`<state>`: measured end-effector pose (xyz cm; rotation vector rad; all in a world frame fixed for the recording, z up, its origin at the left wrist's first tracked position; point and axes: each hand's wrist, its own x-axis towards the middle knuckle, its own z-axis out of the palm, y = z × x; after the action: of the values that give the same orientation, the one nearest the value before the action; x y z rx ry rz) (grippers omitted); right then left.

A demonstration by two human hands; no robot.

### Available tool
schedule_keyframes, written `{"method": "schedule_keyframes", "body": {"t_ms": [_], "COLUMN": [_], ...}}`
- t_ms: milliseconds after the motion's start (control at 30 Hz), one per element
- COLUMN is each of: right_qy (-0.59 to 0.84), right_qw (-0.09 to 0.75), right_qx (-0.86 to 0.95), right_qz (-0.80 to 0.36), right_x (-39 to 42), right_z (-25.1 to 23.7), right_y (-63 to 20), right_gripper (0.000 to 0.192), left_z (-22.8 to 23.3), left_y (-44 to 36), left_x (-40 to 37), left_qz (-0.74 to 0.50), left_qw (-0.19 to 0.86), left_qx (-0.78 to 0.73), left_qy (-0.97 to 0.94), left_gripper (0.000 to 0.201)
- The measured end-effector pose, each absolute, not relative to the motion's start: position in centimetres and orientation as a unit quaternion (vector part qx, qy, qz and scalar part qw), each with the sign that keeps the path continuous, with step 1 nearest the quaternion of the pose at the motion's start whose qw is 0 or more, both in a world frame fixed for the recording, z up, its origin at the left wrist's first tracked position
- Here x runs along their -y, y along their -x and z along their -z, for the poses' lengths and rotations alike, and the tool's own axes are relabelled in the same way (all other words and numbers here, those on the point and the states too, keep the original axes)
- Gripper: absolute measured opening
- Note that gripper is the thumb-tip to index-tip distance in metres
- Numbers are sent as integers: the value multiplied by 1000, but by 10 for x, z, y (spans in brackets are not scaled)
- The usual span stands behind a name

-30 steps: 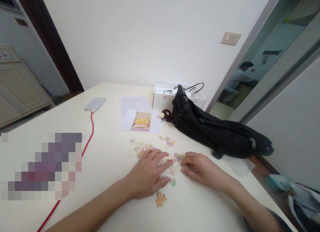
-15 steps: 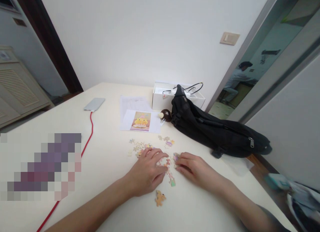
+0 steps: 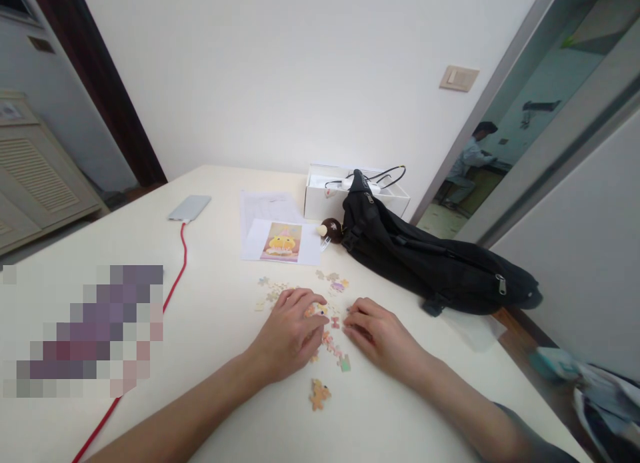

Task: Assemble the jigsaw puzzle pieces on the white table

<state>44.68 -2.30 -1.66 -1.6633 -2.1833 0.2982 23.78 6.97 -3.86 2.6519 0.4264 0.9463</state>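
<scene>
Puzzle pieces [image 3: 333, 340] lie loose on the cream table [image 3: 220, 303], scattered in a small patch between and just ahead of the two hands. Left hand [image 3: 290, 333] rests palm down on the near-left part of the patch, fingers spread flat over several pieces, with a yellow piece [image 3: 317, 310] showing at its fingertips. Right hand [image 3: 375, 330] lies just beside it, fingers curled down onto the table at the patch's right edge; whether it pinches a piece cannot be told. The hands are close but not touching. One brown piece [image 3: 319, 394] sits apart, nearer the person, and a green piece [image 3: 345, 364] lies between it and the hands.

Farther up the table a reference picture [image 3: 283, 242] of a yellow figure lies flat on white paper, with a white box [image 3: 350, 200] behind it and a black bag [image 3: 430, 260] stretched along the right edge. A red cable [image 3: 173, 290] runs to a silver phone [image 3: 189, 208] at the left. White wall stands behind; a doorway opens at the right.

The scatter's long axis runs from the far left toward the near right; single pieces point every way.
</scene>
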Motion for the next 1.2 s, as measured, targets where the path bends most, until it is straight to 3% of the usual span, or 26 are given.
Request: {"method": "schedule_keyframes", "body": {"t_ms": [233,433,600,800,967,1100,1200], "right_qy": [591,583,582,570,584,585,582], "right_qw": [190,159,147,161,161,143,182], "right_qx": [774,790,791,800,790,795,789], "right_qz": [-124,-107,-115,-95,-88,-69,-74], "right_x": [24,26,26,24,24,24,23], "right_z": [12,2,2,10,12,13,13], "right_y": [-446,-453,-453,-449,-450,-450,-450], "right_gripper": [9,24,8,25,13,21,26], "left_z": [37,38,37,36,38,37,36], "left_y": [-238,-238,-239,-238,-238,-238,-238], "left_x": [-70,-69,-70,-69,-70,-70,-70], "left_qz": [-346,-350,-349,-354,-358,-353,-359], "left_qw": [165,166,161,160,164,161,166], "left_qx": [-151,-146,-148,-150,-150,-152,-155], "left_qy": [-911,-910,-911,-909,-907,-909,-905], "left_gripper": [15,15,16,18,17,18,19]}}
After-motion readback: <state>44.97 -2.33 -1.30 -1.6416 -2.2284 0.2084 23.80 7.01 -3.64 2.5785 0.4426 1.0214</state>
